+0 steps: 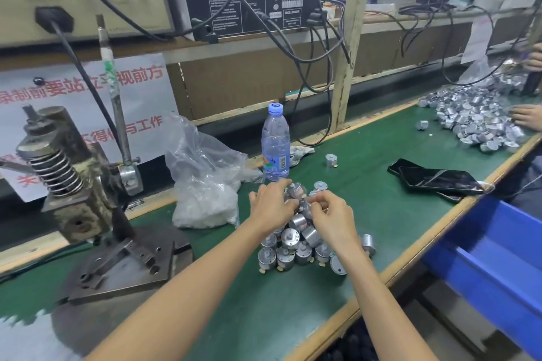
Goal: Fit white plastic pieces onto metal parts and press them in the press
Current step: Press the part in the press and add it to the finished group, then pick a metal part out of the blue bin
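Note:
A pile of small silver cylindrical metal parts (293, 246) lies on the green bench top in front of me. My left hand (271, 205) holds several of these parts (294, 191) in its curled fingers above the pile. My right hand (331, 214) pinches something small at the top of a metal part (305, 208) between the two hands; the pinched item is too small to make out. A clear plastic bag of white plastic pieces (205, 202) lies to the left of my hands. The hand press (73, 184) with its spring and lever stands at the far left on a round steel base.
A water bottle (275, 143) stands just behind my hands. Two dark phones (437, 180) lie to the right. A blue bin (492, 249) sits off the bench's right edge. Another person's hand (528, 117) rests by a large heap of metal parts (481, 120) at the far right.

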